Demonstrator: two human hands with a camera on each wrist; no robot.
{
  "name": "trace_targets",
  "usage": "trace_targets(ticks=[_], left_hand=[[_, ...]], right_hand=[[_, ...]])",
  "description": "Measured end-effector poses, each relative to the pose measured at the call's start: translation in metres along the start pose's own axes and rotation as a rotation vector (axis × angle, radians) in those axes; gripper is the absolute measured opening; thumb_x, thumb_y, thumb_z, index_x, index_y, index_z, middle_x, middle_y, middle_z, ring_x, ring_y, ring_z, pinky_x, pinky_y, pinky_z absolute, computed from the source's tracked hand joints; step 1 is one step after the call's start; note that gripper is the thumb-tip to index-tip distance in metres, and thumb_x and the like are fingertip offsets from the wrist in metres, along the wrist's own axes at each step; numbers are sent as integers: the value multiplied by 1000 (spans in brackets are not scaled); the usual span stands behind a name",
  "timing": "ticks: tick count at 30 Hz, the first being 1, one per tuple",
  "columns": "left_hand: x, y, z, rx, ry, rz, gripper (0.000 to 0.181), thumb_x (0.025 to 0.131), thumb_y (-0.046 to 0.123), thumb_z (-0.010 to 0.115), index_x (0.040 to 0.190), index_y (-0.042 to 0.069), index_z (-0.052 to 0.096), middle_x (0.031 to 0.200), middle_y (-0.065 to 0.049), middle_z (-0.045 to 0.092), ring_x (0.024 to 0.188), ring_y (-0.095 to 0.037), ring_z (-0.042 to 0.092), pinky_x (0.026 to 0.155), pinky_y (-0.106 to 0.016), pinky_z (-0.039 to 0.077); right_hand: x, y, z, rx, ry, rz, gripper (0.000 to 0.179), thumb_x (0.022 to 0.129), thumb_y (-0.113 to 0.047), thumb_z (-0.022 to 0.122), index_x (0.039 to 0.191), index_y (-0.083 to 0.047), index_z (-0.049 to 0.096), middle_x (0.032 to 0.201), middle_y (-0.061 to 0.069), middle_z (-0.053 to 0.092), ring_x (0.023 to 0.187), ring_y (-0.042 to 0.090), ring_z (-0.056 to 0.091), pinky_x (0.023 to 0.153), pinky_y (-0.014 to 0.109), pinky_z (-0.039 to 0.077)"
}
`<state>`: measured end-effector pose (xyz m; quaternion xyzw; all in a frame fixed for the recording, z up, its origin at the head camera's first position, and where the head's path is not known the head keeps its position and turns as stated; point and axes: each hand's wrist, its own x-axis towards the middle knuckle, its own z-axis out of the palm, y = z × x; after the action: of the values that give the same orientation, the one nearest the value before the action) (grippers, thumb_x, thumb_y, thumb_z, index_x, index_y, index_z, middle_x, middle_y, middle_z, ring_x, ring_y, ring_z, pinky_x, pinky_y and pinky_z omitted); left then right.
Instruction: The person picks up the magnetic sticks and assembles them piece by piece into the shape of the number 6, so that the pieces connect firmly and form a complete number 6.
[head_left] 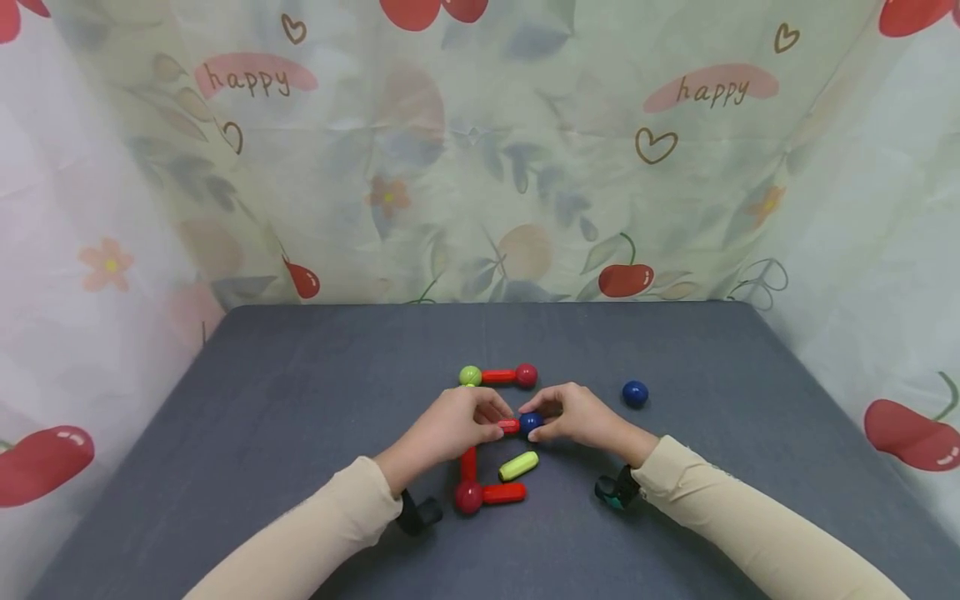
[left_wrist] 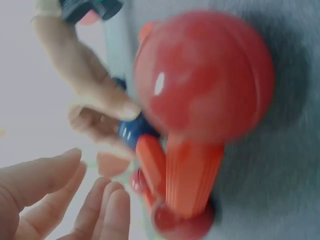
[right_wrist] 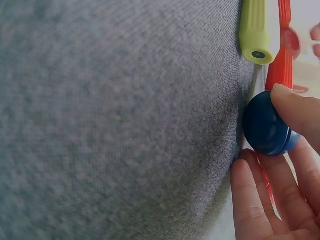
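My right hand [head_left: 576,414] pinches a dark blue ball [right_wrist: 264,122] between thumb and fingers. The ball sits at the end of a short red rod [head_left: 508,427], which runs leftward into the structure of balls and rods. Over that rod's left part is my left hand [head_left: 463,421], its thumb and fingers apart and around nothing in the left wrist view; in the head view it hides the structure's middle. Toward me, the structure shows a red ball [head_left: 468,497] with a red rod [head_left: 504,493] pointing right. A loose yellow-green rod [head_left: 519,466] lies between the two red rods.
At the structure's far end, a green ball [head_left: 470,376] joins a red rod [head_left: 498,377] and a red ball [head_left: 527,375]. Another blue ball [head_left: 635,393] lies beyond my right hand. Patterned cloth [head_left: 480,167] stands behind the dark grey tabletop [head_left: 300,358].
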<state>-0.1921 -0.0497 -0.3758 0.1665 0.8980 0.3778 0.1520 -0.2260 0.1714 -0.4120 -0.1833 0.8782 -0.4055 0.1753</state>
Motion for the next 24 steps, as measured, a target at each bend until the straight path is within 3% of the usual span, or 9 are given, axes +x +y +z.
trace_targets(ticks=[5, 10, 18, 24], left_hand=[[-2, -9, -14, -85, 120, -83, 20, 87, 14, 72, 106, 14, 70, 100, -1, 68, 89, -17, 62, 75, -32, 55], [0, -22, -14, -85, 181, -161, 20, 84, 13, 75, 104, 14, 70, 101, -5, 68, 87, -17, 63, 72, -32, 54], [4, -37, -8, -114, 135, -241, 18, 81, 15, 78, 97, 15, 70, 90, -4, 68, 74, -15, 61, 62, -28, 49], [6, -37, -9, -172, 90, -259, 16, 82, 14, 78, 96, 12, 71, 85, -2, 70, 71, -13, 63, 66, -27, 53]], right_hand=[[1, -1, 1, -18, 13, 23, 31, 78, -15, 82, 108, -13, 73, 110, 4, 70, 100, 18, 67, 89, 37, 54], [0, -1, 1, -23, 15, 31, 32, 77, -15, 82, 107, -14, 73, 111, 3, 69, 99, 17, 66, 89, 37, 54], [0, -3, 1, -16, 10, 37, 31, 77, -14, 82, 107, -14, 73, 111, 3, 69, 98, 16, 66, 89, 37, 54], [0, -2, 1, -16, 14, 39, 32, 78, -14, 81, 108, -13, 72, 112, 4, 69, 101, 18, 66, 90, 37, 54]])
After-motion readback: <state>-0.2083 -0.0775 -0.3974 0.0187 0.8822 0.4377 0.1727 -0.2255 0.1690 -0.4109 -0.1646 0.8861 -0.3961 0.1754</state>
